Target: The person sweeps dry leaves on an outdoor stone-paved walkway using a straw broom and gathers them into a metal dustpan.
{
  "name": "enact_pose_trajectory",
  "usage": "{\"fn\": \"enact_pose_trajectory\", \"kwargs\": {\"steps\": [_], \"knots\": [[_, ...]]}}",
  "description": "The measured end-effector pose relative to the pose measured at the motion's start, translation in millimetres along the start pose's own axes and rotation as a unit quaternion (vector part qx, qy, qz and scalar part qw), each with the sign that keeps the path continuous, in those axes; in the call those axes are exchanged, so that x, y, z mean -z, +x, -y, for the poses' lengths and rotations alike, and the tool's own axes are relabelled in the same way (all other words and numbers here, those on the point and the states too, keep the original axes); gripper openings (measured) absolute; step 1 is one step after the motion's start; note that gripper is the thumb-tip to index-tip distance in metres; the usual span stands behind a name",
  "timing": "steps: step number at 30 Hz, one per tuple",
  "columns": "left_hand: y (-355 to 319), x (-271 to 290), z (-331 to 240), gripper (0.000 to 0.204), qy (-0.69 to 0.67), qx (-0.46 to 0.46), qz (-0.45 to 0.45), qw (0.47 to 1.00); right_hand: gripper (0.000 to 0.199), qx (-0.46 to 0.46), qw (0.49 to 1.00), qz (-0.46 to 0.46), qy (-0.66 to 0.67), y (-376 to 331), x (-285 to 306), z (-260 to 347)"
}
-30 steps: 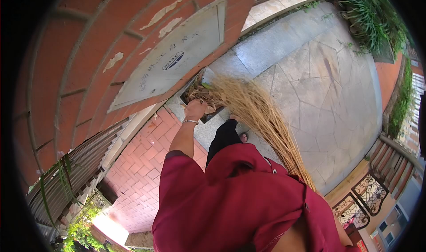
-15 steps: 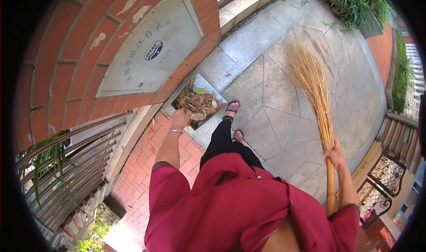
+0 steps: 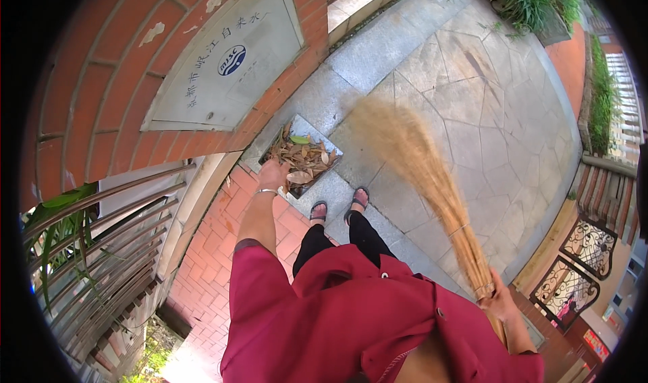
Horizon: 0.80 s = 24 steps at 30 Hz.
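Observation:
A metal dustpan (image 3: pixel 333 152) full of dry brown leaves (image 3: pixel 309 159) is at the foot of the brick wall. One green leaf (image 3: pixel 299 139) lies on top of the pile. My left hand (image 3: pixel 272 176), with a bracelet at the wrist, is closed on the pan's near left edge; its fingertips are partly hidden. On the other side my right hand (image 3: pixel 500 302) wraps round the handle of a long straw broom (image 3: pixel 439 180). The broom's bristles slant up and left over the paving, blurred by motion, their tips close to the pan's right side.
A brick wall (image 3: pixel 121 52) with a white panel (image 3: pixel 223 66) rises at the left, above a metal railing (image 3: pixel 115 228). Grey stone paving (image 3: pixel 466 126) stretches right, red tiles (image 3: pixel 209 248) lie below. My sandalled feet (image 3: pixel 318 211) stand near the pan. Plants (image 3: pixel 533 5) border the far right.
The broom has swung left across the paving toward the pan, my right hand moving lower with it. My feet have shifted, one now further left. My left hand stays at the pan.

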<state>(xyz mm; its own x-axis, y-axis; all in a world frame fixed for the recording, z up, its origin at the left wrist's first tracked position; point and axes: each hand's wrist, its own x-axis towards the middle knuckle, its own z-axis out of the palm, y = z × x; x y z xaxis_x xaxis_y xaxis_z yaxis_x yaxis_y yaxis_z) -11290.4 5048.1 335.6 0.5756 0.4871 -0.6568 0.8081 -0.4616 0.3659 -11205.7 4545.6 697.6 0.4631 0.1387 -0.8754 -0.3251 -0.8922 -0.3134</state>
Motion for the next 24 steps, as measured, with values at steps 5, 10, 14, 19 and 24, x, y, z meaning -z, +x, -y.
{"fn": "enact_pose_trajectory", "kwargs": {"steps": [5,10,14,19,24], "knots": [[-14,-1,18,0.041,-0.011,-0.03,0.029,0.999,0.076,-0.056,0.975,-0.158,0.145,55,17,-19],[-23,2,23,0.04,-0.003,-0.032,0.032,0.999,0.063,-0.019,0.956,-0.198,0.216,166,53,-30],[-26,-16,42,0.039,-0.006,-0.04,0.01,0.999,0.073,-0.114,0.977,-0.127,0.131,163,-1,-37],[-25,-13,35,0.041,-0.016,0.009,0.037,0.999,0.081,-0.07,0.994,0.027,0.077,48,-89,-59],[-27,-12,39,0.042,-0.039,0.041,0.037,0.998,0.082,0.251,0.966,0.054,-0.027,-4,-92,-43]]}}
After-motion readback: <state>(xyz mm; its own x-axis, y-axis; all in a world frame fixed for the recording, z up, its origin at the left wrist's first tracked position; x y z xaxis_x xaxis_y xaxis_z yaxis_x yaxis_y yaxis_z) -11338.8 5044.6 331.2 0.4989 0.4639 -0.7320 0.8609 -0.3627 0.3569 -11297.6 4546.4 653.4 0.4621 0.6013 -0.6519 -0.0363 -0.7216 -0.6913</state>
